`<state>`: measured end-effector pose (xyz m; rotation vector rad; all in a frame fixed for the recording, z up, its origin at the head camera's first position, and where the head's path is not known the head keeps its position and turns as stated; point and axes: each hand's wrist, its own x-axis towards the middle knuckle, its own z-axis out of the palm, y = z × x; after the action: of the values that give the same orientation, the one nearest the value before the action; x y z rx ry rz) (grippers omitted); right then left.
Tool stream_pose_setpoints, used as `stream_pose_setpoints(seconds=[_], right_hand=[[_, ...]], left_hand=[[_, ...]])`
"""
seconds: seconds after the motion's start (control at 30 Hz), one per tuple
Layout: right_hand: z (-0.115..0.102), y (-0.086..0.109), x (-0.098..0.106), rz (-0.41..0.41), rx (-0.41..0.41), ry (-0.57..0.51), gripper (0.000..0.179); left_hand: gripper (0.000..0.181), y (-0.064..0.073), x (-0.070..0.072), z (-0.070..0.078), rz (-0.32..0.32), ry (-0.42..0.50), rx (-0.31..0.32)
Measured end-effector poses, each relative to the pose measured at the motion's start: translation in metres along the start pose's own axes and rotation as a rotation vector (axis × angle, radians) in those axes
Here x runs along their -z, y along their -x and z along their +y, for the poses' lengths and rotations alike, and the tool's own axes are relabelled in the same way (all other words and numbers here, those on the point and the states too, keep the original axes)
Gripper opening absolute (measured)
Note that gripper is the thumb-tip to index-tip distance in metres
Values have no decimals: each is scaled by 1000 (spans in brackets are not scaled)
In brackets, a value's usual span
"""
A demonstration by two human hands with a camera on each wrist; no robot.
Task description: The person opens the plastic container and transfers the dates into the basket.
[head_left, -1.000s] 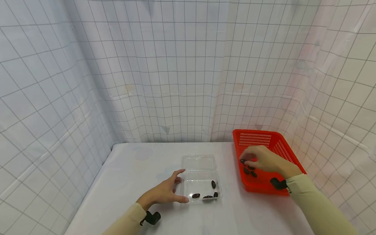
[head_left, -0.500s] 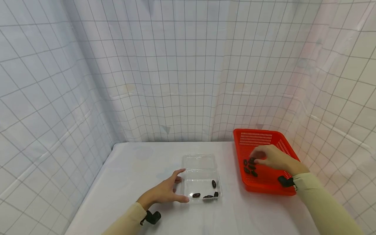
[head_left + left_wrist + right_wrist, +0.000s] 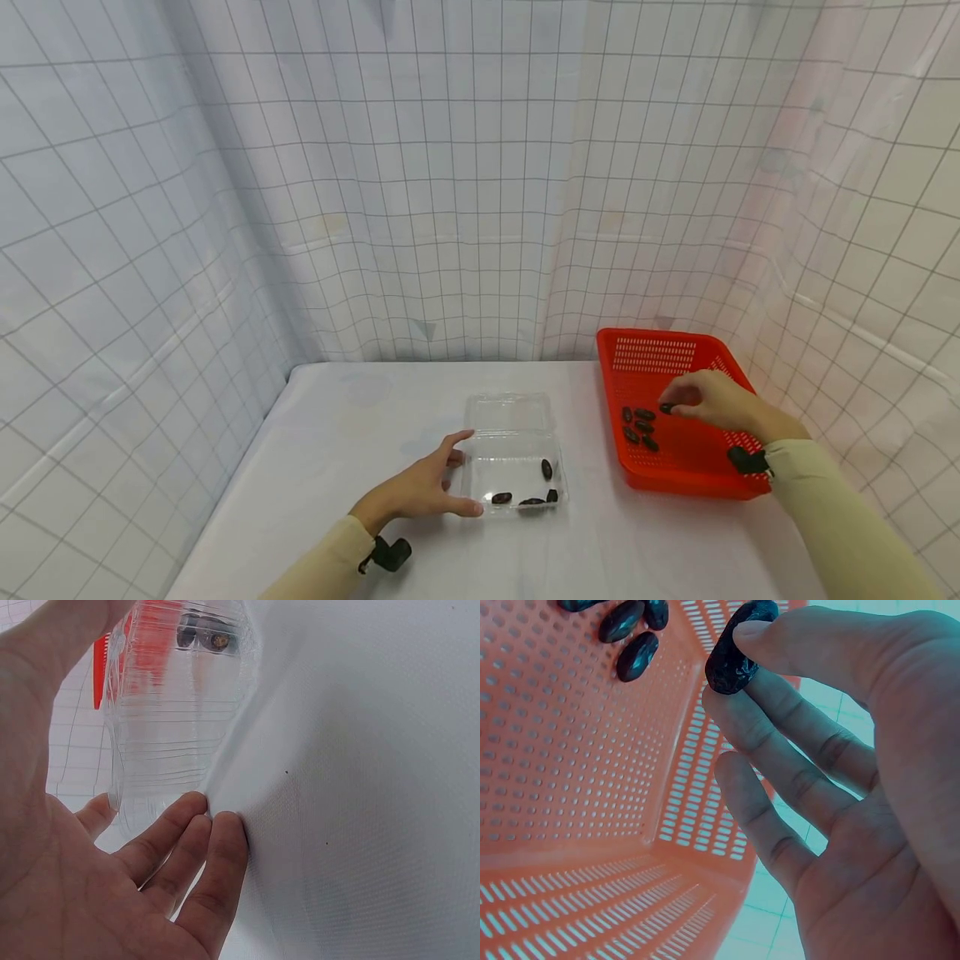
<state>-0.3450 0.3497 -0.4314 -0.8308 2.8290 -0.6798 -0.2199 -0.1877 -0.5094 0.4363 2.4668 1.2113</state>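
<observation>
My right hand (image 3: 708, 404) is over the red basket (image 3: 678, 485) and pinches a dark, wrinkled date (image 3: 731, 656) between thumb and fingers. Left of it, several dates (image 3: 643, 427) lie grouped on the basket floor. At the middle of the table a clear plastic clamshell box (image 3: 491, 477) stands with its lid (image 3: 508, 413) folded back. Several dates lie inside, among them one near the front (image 3: 502, 498) and one at the right side (image 3: 547, 470). My left hand (image 3: 420, 492) spans the box's left side, thumb at the front corner and fingers extended toward the hinge.
The white-covered table (image 3: 360, 417) ends at a white, grid-lined curtain (image 3: 450, 208) behind it. More curtain encloses both sides. The basket's perforated walls rise around the right hand, close to the right curtain. Each wrist wears a black camera mount (image 3: 392, 553).
My right hand has moved to the right inside the basket. Two dates from its fingers now lie with the others, and it pinches another. The left hand and the box have stayed put.
</observation>
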Motion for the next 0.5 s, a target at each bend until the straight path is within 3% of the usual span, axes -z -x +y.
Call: stream_pose_setpoints(seconds=[0.5], right_hand=[[15, 1, -1, 14, 5, -11, 23]], left_hand=[[127, 1, 0, 1, 0, -9, -4]])
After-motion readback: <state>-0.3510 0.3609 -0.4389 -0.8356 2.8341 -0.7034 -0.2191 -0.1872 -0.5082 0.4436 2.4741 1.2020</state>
